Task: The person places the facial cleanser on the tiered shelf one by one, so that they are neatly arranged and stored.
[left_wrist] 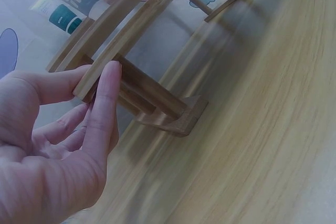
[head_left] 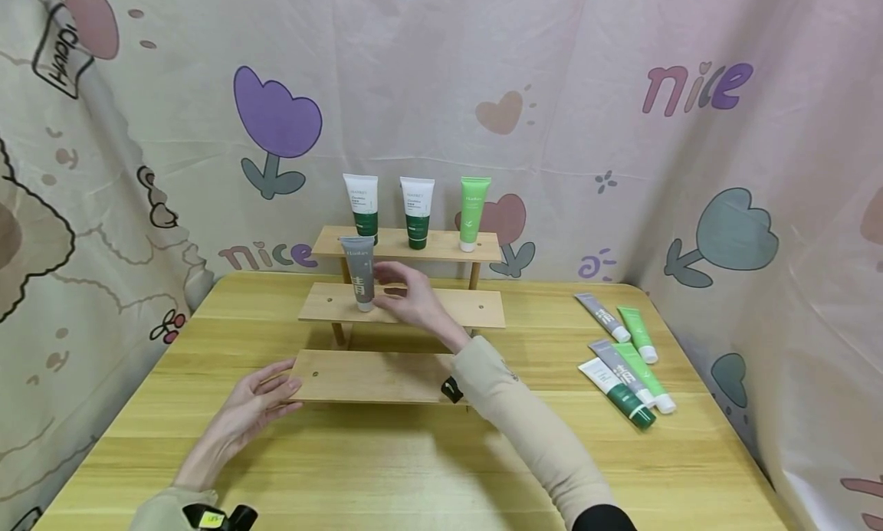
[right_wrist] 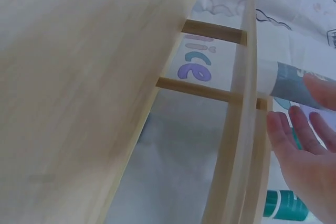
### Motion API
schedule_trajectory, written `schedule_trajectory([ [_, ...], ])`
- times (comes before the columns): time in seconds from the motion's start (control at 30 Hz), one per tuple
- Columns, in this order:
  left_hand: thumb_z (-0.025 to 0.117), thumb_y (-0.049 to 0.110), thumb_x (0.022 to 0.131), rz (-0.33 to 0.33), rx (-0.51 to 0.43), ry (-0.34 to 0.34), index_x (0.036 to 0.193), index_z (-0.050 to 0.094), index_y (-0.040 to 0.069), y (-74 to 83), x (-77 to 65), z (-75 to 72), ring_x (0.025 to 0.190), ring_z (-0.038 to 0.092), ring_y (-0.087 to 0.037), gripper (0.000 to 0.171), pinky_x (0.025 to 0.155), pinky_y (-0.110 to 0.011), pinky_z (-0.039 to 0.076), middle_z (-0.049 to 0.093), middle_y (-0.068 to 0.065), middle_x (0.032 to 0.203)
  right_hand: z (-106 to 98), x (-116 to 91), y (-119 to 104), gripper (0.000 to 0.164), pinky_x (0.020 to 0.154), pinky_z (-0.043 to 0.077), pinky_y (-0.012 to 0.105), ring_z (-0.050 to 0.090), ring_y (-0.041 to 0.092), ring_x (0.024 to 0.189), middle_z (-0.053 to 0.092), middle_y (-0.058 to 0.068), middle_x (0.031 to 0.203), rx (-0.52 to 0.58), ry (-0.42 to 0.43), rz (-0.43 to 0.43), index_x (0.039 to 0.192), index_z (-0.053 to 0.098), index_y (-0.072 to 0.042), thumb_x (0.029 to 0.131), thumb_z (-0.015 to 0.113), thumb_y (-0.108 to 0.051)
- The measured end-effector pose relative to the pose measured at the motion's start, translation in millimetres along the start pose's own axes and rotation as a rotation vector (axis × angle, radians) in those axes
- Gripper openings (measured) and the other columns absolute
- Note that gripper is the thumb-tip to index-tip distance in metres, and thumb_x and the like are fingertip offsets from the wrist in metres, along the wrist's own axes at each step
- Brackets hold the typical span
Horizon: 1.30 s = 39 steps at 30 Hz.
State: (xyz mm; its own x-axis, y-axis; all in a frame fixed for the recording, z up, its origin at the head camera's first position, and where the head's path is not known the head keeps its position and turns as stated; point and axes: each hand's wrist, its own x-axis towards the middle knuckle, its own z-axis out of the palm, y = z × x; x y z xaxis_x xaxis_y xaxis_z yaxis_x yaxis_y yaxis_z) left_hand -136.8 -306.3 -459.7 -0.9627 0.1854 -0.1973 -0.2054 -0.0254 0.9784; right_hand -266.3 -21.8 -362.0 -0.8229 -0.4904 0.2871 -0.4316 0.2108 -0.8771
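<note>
Pinching the left end of the bottom shelf (head_left: 372, 378) between thumb and fingers with the left hand (head_left: 258, 401). With the right hand (head_left: 414, 297), reaching over the middle shelf (head_left: 324, 309), thumb and fingers parted, apparently loose of any grip. Just to the left of that hand, standing upright on its white cap near the left end of the middle shelf: a gray tube (head_left: 360, 270). Between that tube and the right hand, either light touch or a sliver of gap; impossible to tell which.

Beyond the right hand, upright on the top shelf (head_left: 441, 244): a white-green tube (head_left: 362, 205), partly hidden by the gray one; another white-green tube (head_left: 417, 213); and, farther right, a green tube (head_left: 472, 213). Well to the right of the right hand, lying close together on the table (head_left: 386, 462): two gray tubes (head_left: 602, 316), two green tubes (head_left: 638, 335) and, nearest to the wearer, one white-green tube (head_left: 616, 393).

Behind the left hand, a pale sleeve (head_left: 162, 509); behind the right hand, its match (head_left: 538, 431), slanting across the right end of the bottom shelf. Beyond both hands, a printed cloth (head_left: 414, 94) with flowers and hearts.
</note>
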Motion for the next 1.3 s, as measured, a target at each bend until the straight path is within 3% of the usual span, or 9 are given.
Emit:
schedule_trajectory([
  [0.13, 0.055, 0.012, 0.105, 0.003, 0.0, -0.002, 0.157, 0.007, -0.009, 0.0, 0.3, -1.0, 0.104, 0.06, -0.004, 0.074, 0.095, -0.024, 0.062, 0.036, -0.011, 0.135, -7, -9, 1, 0.052, 0.109, 0.056, 0.036, 0.06, 0.036, 0.126, 0.061, 0.021, 0.136, -0.026, 0.004, -0.026, 0.137, 0.055, 0.0, 0.088, 0.072, 0.003],
  [0.37, 0.054, 0.012, 0.105, -0.006, 0.014, 0.008, 0.157, 0.006, -0.009, -1.0, 1.1, 0.8, 0.105, 0.059, -0.001, 0.074, 0.095, -0.024, 0.062, 0.018, -0.027, 0.151, -22, -29, 2, 0.051, 0.111, 0.054, 0.04, 0.056, 0.04, 0.13, 0.06, 0.022, 0.138, -0.008, 0.007, -0.037, 0.137, 0.055, 0.002, 0.089, 0.072, 0.003],
  [0.57, 0.055, 0.013, 0.104, -0.007, 0.015, 0.008, 0.157, 0.007, -0.009, -0.9, 1.3, 0.1, 0.105, 0.06, -0.001, 0.074, 0.095, -0.024, 0.062, 0.025, -0.023, 0.147, -37, -47, 4, 0.052, 0.113, 0.053, 0.044, 0.054, 0.044, 0.13, 0.059, 0.025, 0.136, 0.005, 0.024, -0.049, 0.136, 0.055, 0.005, 0.088, 0.072, 0.006],
  [0.7, 0.055, 0.014, 0.105, -0.005, 0.017, 0.004, 0.157, 0.006, -0.009, -0.8, 1.0, -0.4, 0.107, 0.06, 0.0, 0.075, 0.096, -0.024, 0.061, 0.016, -0.028, 0.154, -43, -57, 6, 0.05, 0.113, 0.053, 0.046, 0.054, 0.044, 0.129, 0.058, 0.027, 0.137, 0.001, 0.026, -0.056, 0.136, 0.055, 0.004, 0.089, 0.072, 0.004],
  [0.9, 0.054, 0.013, 0.105, -0.001, 0.026, -0.005, 0.157, 0.006, -0.009, -1.5, 1.6, 0.3, 0.106, 0.059, 0.001, 0.075, 0.096, -0.023, 0.061, 0.015, -0.03, 0.154, -56, -75, 10, 0.05, 0.111, 0.054, 0.048, 0.055, 0.046, 0.127, 0.058, 0.032, 0.135, -0.012, 0.036, -0.085, 0.134, 0.055, 0.009, 0.088, 0.073, 0.003],
  [1.1, 0.052, 0.012, 0.106, -0.003, 0.018, -0.015, 0.158, 0.003, -0.008, -2.0, 1.7, -0.4, 0.106, 0.059, 0.004, 0.074, 0.095, -0.022, 0.061, 0.007, -0.035, 0.158, -76, -98, 15, 0.052, 0.111, 0.052, 0.052, 0.053, 0.048, 0.128, 0.056, 0.034, 0.135, -0.016, 0.065, -0.089, 0.135, 0.052, 0.013, 0.087, 0.071, 0.007],
  [1.3, 0.052, 0.013, 0.106, -0.015, 0.012, -0.018, 0.158, 0.002, -0.008, -1.5, 1.6, -0.6, 0.106, 0.057, 0.007, 0.075, 0.096, -0.023, 0.061, -0.001, -0.037, 0.161, -98, -124, 22, 0.054, 0.11, 0.052, 0.049, 0.056, 0.045, 0.127, 0.059, 0.031, 0.134, -0.084, 0.097, -0.074, 0.136, 0.053, 0.011, 0.086, 0.073, 0.005],
])
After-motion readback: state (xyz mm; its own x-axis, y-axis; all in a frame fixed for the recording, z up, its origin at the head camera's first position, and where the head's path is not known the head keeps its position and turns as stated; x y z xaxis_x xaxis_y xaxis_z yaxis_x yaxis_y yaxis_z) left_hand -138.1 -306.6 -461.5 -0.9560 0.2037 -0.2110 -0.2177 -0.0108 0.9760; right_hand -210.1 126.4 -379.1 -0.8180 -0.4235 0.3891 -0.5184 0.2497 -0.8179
